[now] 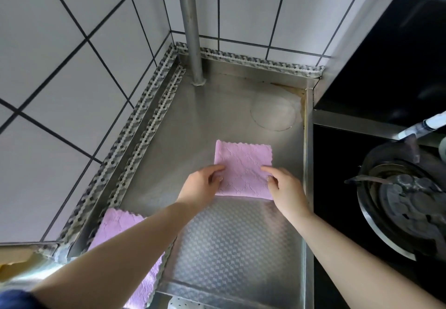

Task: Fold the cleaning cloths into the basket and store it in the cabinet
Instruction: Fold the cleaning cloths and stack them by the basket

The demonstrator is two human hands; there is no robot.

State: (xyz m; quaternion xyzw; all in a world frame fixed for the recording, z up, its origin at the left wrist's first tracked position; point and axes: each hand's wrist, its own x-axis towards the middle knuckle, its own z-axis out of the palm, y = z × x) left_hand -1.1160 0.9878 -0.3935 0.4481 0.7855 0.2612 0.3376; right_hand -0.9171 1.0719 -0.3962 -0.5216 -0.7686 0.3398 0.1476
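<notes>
A folded pink cleaning cloth (242,163) lies flat on the steel counter (188,125). My left hand (201,185) holds its left edge, thumb under the edge and index finger stretched on top. My right hand (286,188) holds its right edge the same way, index finger pointing onto the cloth. A second pink cloth (120,226) lies unfolded at the counter's left front, partly hidden under my left forearm. No basket or cabinet is in view.
A steel pipe (190,28) rises from the counter's back corner against the tiled wall (72,67). A patterned mat (236,243) covers the counter's front. To the right stands a black stove with a metal pan (400,202) on it.
</notes>
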